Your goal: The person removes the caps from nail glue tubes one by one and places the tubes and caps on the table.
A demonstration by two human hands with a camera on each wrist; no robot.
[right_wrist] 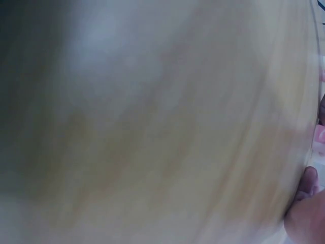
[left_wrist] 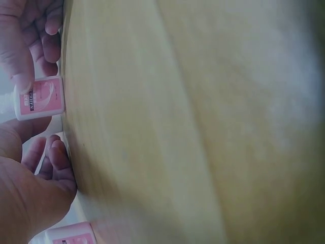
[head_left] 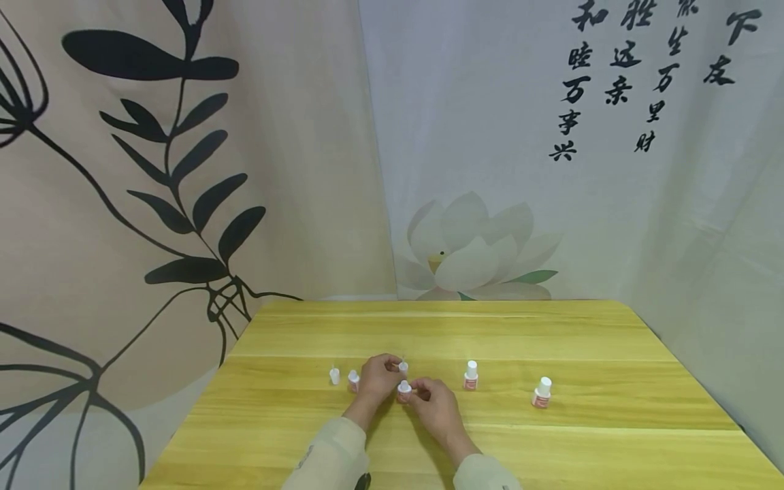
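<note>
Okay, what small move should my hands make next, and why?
I'd probably stand the white cap, pinched in your left hand, on the table beside the bottle your right hand holds: that bottle is uncapped, and farther left another cap stands near an open bottle.

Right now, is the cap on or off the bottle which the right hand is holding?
Off: the bottle in the right hand shows a short, narrow top, and the left hand holds a white cap just behind it.
</note>
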